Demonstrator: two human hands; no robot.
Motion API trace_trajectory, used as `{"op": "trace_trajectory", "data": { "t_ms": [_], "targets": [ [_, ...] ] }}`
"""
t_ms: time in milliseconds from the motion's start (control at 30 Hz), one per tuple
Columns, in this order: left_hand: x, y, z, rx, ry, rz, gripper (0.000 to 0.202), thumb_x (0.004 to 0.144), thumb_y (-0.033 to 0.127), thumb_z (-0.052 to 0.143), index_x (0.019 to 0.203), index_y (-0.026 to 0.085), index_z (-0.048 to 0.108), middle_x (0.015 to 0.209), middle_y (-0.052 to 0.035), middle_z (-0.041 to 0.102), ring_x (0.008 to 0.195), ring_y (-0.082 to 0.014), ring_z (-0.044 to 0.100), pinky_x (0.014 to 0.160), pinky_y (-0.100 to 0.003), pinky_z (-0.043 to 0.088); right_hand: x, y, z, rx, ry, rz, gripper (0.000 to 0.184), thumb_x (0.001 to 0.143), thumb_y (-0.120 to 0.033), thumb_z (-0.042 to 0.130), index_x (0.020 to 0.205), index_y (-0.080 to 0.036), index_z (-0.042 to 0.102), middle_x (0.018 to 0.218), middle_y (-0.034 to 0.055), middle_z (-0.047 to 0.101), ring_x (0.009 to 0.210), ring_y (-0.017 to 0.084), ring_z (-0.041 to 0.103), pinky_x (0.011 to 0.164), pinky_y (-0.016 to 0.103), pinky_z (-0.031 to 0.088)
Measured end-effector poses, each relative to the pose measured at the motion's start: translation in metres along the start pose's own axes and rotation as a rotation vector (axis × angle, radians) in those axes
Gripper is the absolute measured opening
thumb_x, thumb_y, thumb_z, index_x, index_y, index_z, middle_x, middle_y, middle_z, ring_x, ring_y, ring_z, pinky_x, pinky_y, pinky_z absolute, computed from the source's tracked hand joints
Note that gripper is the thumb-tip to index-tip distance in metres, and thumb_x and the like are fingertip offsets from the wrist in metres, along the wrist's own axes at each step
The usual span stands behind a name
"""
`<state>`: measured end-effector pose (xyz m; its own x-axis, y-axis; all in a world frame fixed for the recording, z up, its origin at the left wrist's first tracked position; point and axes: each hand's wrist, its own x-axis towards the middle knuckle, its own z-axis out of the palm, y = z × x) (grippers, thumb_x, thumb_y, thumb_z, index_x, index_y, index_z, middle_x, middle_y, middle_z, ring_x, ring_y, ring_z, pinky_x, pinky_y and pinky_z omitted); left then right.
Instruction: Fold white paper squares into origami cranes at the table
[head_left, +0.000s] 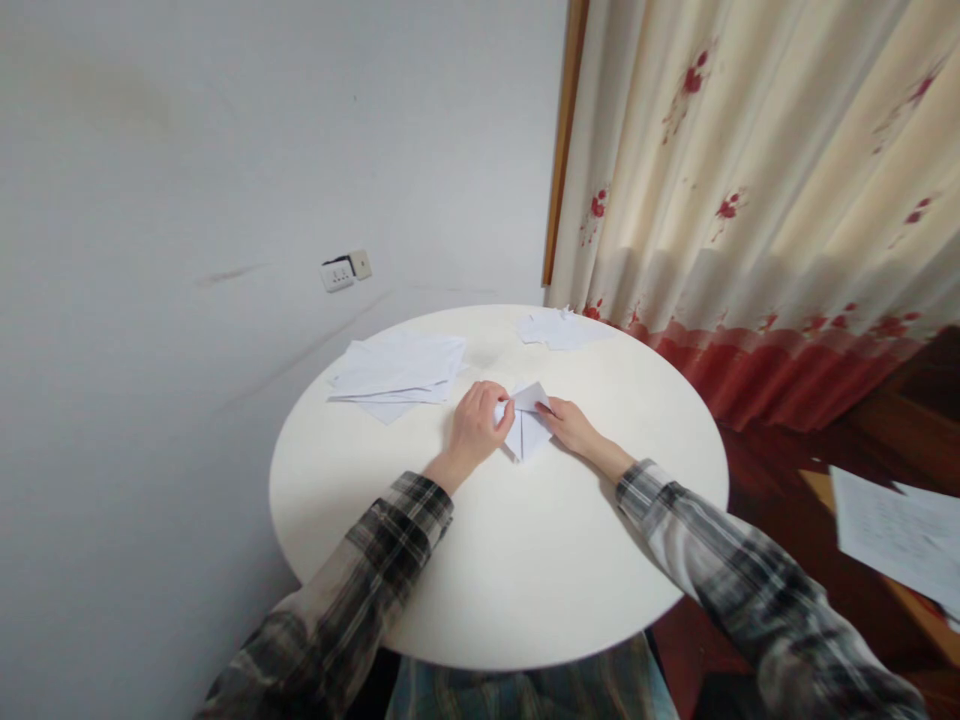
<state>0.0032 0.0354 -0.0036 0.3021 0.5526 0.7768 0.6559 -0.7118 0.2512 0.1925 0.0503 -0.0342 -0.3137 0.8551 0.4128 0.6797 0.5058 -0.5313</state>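
A folded sheet of white paper [531, 432] lies between my two hands near the middle of the round white table [517, 560]. Creases and layered flaps show on it, with a seam running down its centre. My left hand [481, 418] is closed, its thumb and forefinger pinching the paper's left edge. On the other side, my right hand [568, 422] grips the right edge between thumb and fingers. My fingers hide parts of both side edges.
A stack of white paper [401, 365] lies at the table's back left. Several folded or torn white pieces [561, 330] sit at the far edge. Behind stand a wall with a socket [337, 275] and a flowered curtain [750, 200]. Printed sheets [896, 530] lie lower right.
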Motion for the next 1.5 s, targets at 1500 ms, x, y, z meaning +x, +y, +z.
{"op": "trace_trajectory", "data": {
  "t_ms": [1500],
  "targets": [
    [0.003,-0.028,0.035,0.160,-0.471,-0.260,0.044,0.079,0.033,0.052,0.116,0.010,0.047,0.109,-0.0145,0.061,0.103,-0.0254,0.057,0.086,-0.033,0.044,0.004,-0.017,-0.006,-0.304,0.178,-0.484,0.037,0.070,-0.001,0.046,0.098,-0.019,0.059,0.125,0.0110,0.046,0.115,0.024,0.041,0.093,0.045,0.041]
  ]
}}
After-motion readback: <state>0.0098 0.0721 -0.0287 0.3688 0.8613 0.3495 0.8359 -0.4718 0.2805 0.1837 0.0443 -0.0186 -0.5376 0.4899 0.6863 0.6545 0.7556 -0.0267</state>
